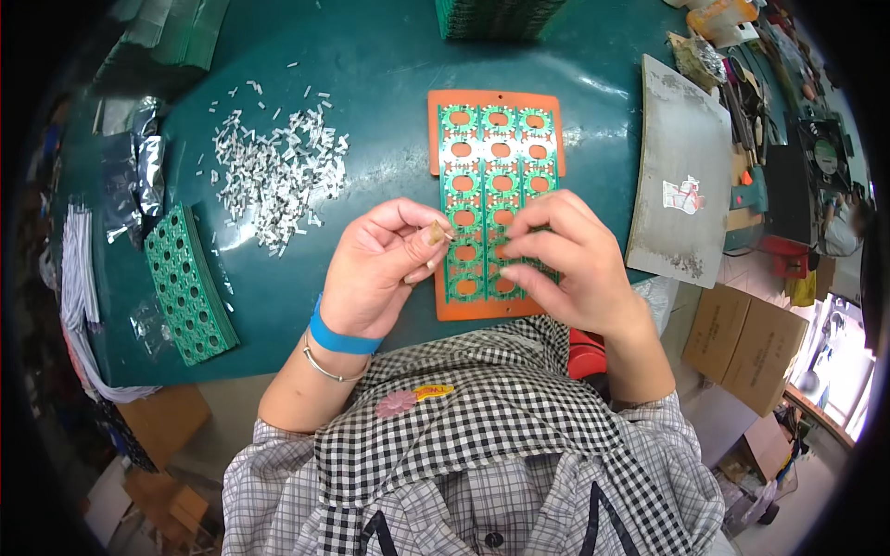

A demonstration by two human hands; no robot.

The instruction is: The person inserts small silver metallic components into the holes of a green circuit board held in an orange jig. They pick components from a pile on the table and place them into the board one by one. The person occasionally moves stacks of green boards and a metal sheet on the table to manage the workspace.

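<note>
While our left hand brings its grip to the near-left edge of the green circuit panel, the relation that matters is sideways: the panel lies at 3 o'clock from that grip, its long axis running from 12 to 6 o'clock in 3 columns. Our right hand is the nearer of the 2, since it hangs over the panel's right-hand columns, with most of the panel toward 11 o'clock from it. We have the left thumb and forefinger pressed together, pinching a small piece too tiny to identify; the right fingers are curled, thumb and forefinger a little apart, and we see nothing between them. Under the panel, an orange tray shows its rim at 12 and 6 o'clock. Toward 10 o'clock from the left grip, we have loose white parts heaped straight on the green counter, and at 9 o'clock a stack of perforated green boards. Beyond that stack, toward 10 o'clock, lie silvery bags whose contents we cannot tell. At 4 o'clock from the right hand stands a cardboard box, its inside hidden from us.
</note>
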